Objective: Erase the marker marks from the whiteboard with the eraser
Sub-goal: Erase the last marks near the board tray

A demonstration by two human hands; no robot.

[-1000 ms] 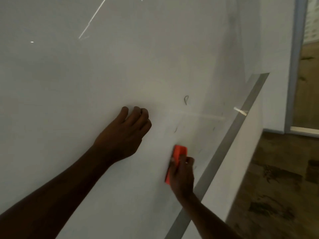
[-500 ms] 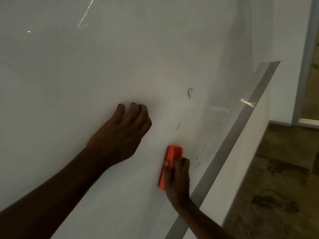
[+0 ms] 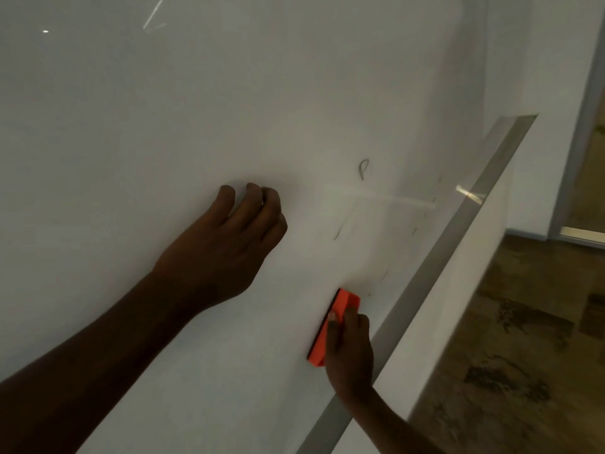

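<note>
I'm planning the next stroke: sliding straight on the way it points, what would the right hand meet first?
Probably the faint smudges just above the eraser that the right hand grips, on the whiteboard. The frame lies further right, seemingly off that line.

Count on inspection: one whiteboard. One eraser, orange. Two grips: one left grip and one right grip. Two distinct marker marks on the board: one loop and one short stroke below it. At least four faint flecks toward the board's edge, too small for a firm count. One metal frame strip. Three light glints.
</note>
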